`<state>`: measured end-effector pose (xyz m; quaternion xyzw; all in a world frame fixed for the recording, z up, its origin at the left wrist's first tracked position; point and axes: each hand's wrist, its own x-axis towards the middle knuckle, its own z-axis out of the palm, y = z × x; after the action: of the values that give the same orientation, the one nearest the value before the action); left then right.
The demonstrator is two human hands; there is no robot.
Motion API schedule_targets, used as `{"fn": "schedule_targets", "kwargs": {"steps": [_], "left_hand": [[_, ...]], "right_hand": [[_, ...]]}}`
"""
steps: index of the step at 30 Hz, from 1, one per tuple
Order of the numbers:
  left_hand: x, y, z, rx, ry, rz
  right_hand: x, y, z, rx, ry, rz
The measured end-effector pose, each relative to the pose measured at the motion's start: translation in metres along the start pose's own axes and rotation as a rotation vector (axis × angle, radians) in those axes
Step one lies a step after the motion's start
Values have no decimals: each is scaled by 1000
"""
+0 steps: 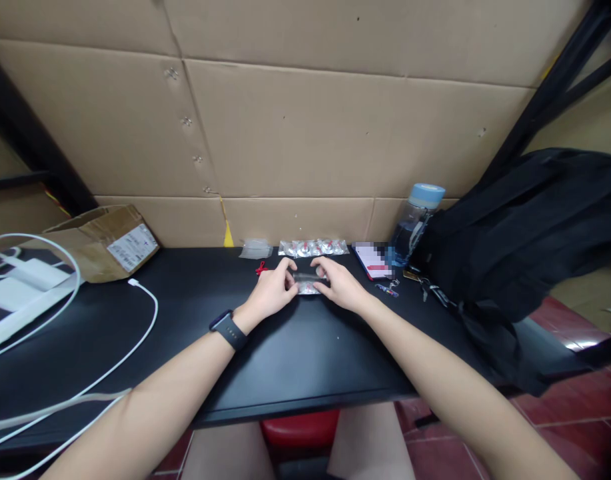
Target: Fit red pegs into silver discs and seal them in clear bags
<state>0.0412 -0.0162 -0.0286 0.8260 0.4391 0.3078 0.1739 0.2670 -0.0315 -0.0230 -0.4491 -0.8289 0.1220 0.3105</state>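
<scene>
Both hands meet over the middle of the black table. My left hand [272,290], with a dark watch on its wrist, pinches the left end of a small clear plastic bag [308,287]. On the other side, my right hand [341,283] grips the bag's right end between thumb and fingers. Something silvery with a bit of red shows in the bag; its kind is too small to tell. Just behind the hands lies a row of silvery packets [312,248] with red marks. Left of them is a stack of clear empty bags [256,249]. A red cord [261,268] lies beside my left hand.
An open cardboard box [102,243], a white power strip [30,293] and white cables [152,320] occupy the left. To the right are a phone [372,259], a blue-lidded bottle [412,223], keys [425,290] and a black backpack [515,227]. A cardboard wall [295,133] stands behind.
</scene>
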Motion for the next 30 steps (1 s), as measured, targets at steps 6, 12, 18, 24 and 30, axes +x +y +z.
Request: {"fn": "schedule_targets", "kwargs": {"steps": [6,12,18,24,30], "left_hand": [[-2,-8,1,275,-120,141],[-2,-10,-9,313,-223,68],[7,-36,-46,445,9,-79],[6,-56,-58,468,-79,-72],[4,-51,-49,493,-45,-2]], "right_hand": [[-2,-5,-7,-224,-211,-205],[3,-1,0,-133,-140,-72],[50,38,-6,129,18,281],[97,71,-5,-224,125,439],[82,78,6,-270,272,247]]}}
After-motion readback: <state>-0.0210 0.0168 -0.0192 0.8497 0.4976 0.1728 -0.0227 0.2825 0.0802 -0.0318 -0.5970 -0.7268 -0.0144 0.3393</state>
